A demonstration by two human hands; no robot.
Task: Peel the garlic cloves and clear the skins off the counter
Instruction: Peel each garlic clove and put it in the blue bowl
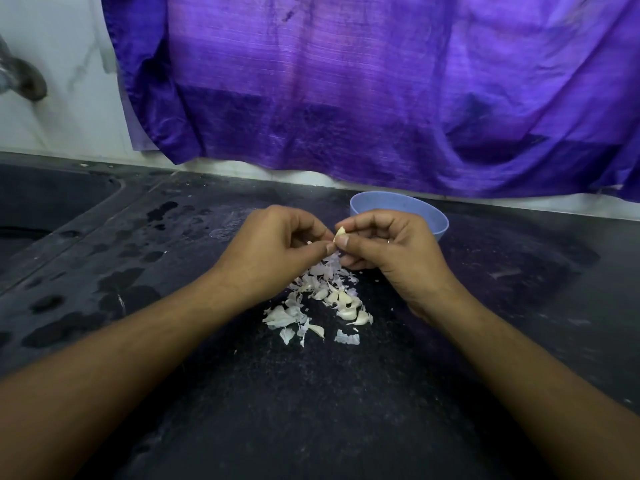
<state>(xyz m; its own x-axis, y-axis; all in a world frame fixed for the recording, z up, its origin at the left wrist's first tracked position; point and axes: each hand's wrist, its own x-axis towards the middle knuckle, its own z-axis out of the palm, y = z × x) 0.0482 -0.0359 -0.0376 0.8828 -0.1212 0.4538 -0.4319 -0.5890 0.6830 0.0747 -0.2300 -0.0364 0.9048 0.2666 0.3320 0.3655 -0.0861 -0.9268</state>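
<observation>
No legible text, label, brand, number or sign: none on the round pale-blue plastic bowl, the purple woven cloth behind it, or the dark speckled stone counter beneath it.

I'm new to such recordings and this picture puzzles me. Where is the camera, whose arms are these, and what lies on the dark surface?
No machine here: a person works with bare hands, and the one camera sits on their head, looking forward and down. The left hand and right hand reach in from below. Together they pinch a garlic clove between their fingertips, above the dark counter. Under them lies a heap of skins, with what look like a few cloves among them. A blue bowl stands behind the right hand; its contents are hidden. A purple cloth hangs at the back.
</observation>
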